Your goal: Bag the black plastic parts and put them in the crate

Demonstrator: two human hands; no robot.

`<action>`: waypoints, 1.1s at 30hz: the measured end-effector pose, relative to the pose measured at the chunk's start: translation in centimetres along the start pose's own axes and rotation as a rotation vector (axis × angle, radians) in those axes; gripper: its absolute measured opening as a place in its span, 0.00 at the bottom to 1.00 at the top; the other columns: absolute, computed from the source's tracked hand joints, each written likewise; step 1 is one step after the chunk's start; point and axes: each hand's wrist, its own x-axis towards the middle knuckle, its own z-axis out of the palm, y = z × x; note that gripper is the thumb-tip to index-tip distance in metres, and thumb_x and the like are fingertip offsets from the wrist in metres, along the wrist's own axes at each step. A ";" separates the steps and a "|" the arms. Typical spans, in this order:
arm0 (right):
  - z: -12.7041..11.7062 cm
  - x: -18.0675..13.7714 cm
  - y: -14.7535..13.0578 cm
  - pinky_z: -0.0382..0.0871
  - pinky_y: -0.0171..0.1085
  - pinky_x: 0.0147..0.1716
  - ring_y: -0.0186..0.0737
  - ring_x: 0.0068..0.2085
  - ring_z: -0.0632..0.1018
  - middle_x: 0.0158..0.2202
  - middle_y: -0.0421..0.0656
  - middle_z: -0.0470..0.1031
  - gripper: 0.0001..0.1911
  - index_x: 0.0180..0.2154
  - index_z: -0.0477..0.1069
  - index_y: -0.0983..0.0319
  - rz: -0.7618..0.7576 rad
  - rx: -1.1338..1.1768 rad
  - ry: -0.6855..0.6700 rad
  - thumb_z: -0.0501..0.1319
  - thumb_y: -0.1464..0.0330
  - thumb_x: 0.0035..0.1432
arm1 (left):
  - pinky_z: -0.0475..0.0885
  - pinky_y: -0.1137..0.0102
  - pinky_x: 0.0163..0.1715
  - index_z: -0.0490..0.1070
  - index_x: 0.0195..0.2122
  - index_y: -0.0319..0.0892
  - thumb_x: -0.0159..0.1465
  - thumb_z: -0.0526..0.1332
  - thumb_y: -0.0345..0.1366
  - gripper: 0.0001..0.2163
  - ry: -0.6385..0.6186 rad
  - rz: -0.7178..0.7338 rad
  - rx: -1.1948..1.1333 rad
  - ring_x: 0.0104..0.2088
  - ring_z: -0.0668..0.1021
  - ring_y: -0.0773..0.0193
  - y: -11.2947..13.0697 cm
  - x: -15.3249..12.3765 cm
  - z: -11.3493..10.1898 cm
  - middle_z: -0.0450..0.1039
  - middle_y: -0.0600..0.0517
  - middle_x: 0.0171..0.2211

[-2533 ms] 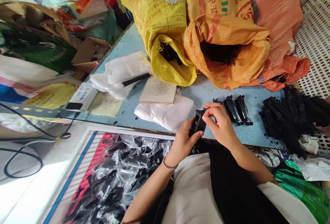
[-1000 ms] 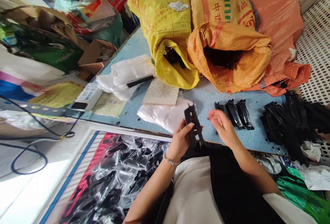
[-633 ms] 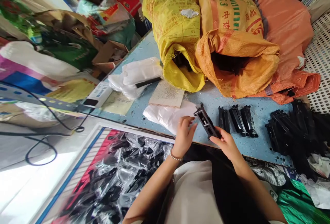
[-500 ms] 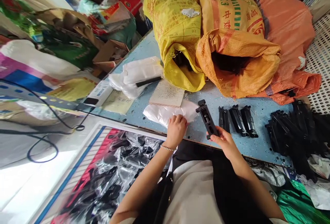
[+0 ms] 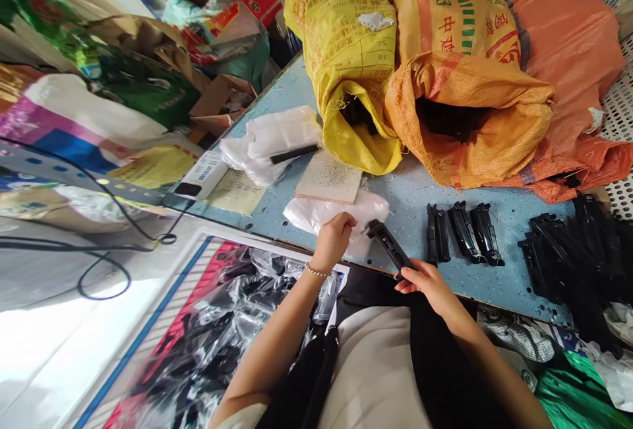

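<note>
My right hand [image 5: 426,282] grips one end of a long black plastic part [image 5: 388,247], holding it tilted over the near edge of the blue speckled table [image 5: 410,195]. My left hand [image 5: 333,239] is closed in a pinch on the top sheet of a stack of clear plastic bags [image 5: 341,211] lying flat on the table. The far end of the part points toward that stack. Three similar black parts [image 5: 462,232] lie side by side just right of my right hand.
A heap of black parts [image 5: 576,254] lies at the table's right end. Open yellow [image 5: 346,66] and orange [image 5: 469,86] woven sacks lie behind. A cardboard pad [image 5: 329,183], white bags [image 5: 270,142] and a bin of bagged parts [image 5: 217,343] sit to the left.
The black part passed from my left hand to my right. My left hand moved to the stack of clear bags and pinched it. The part tilted toward the stack.
</note>
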 end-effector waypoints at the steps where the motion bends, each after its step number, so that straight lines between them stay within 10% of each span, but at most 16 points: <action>1: 0.0 0.0 0.0 0.77 0.36 0.33 0.39 0.33 0.82 0.37 0.45 0.80 0.24 0.44 0.76 0.63 -0.035 -0.068 0.041 0.69 0.51 0.53 | 0.72 0.66 0.43 0.74 0.33 0.43 0.61 0.55 0.29 0.08 -0.013 0.056 0.043 0.37 0.78 0.60 -0.1 -0.1 -0.2 0.77 0.48 0.35; 10: 1.0 1.3 -0.1 0.77 0.39 0.35 0.41 0.34 0.81 0.37 0.42 0.81 0.23 0.51 0.74 0.60 -0.183 -0.467 0.099 0.67 0.56 0.57 | 0.74 0.59 0.57 0.71 0.59 0.40 0.67 0.52 0.28 0.20 -0.036 0.271 0.263 0.55 0.77 0.54 1.2 -1.7 -1.3 0.72 0.39 0.57; 14: 1.8 2.7 0.2 0.78 0.38 0.32 0.40 0.31 0.80 0.32 0.41 0.79 0.21 0.44 0.74 0.60 -0.172 -0.081 0.002 0.67 0.52 0.56 | 0.72 0.60 0.60 0.68 0.63 0.46 0.70 0.52 0.28 0.21 -0.296 0.512 0.099 0.57 0.77 0.56 3.2 -5.6 0.3 0.72 0.43 0.59; 18: 2.9 3.1 1.1 0.78 0.40 0.28 0.42 0.31 0.79 0.31 0.44 0.78 0.26 0.38 0.73 0.59 -0.183 0.160 -0.007 0.57 0.43 0.61 | 0.75 0.58 0.57 0.66 0.64 0.48 0.70 0.51 0.26 0.23 -0.278 0.562 -0.076 0.54 0.79 0.56 4.2 -8.3 2.1 0.73 0.43 0.58; 24: 4.0 1.7 1.4 0.65 0.55 0.64 0.54 0.62 0.71 0.54 0.50 0.74 0.22 0.56 0.69 0.52 -0.485 -0.335 0.160 0.61 0.53 0.63 | 0.73 0.47 0.59 0.64 0.67 0.44 0.67 0.55 0.28 0.26 -0.397 0.536 0.137 0.59 0.75 0.43 5.5 -8.6 2.0 0.68 0.36 0.63; 33: 6.2 -0.1 -1.0 0.71 0.49 0.59 0.47 0.59 0.73 0.62 0.48 0.68 0.30 0.65 0.61 0.52 -0.452 -0.274 -0.357 0.62 0.56 0.65 | 0.81 0.59 0.49 0.62 0.68 0.51 0.68 0.58 0.27 0.27 -0.168 0.676 0.417 0.49 0.83 0.53 6.0 -11.0 -4.7 0.77 0.45 0.57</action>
